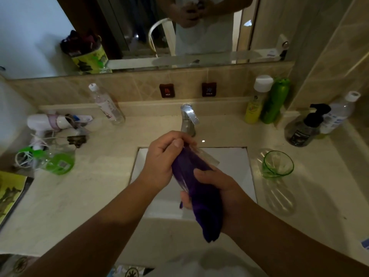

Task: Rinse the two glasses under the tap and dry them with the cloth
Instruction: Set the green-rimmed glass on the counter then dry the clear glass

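Clear tall glass (196,156) held tilted over the sink (235,156), purple cloth (199,188) stuffed inside and trailing out below. Left hand (163,158) grip closed around the glass; right hand (217,192) grip closed on the cloth. Green glass (277,164) upright on the surface (89,196), right of sink. Wall tags read "HOT" (167,90) and "COLD" (209,89).

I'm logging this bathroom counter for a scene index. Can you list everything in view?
clear glass: 1, held over the sink
purple cloth: 1, stuffed in that glass
green glass: 1, counter, right
sink: 1, white, centre
tap: 1, chrome
clear bottles: 2, one each side
yellow bottle: 1, right
green bottle: 1, right
pump bottle: 1, dark, right
hairdryer: 1, white, left
left hand: on glass
right hand: on cloth
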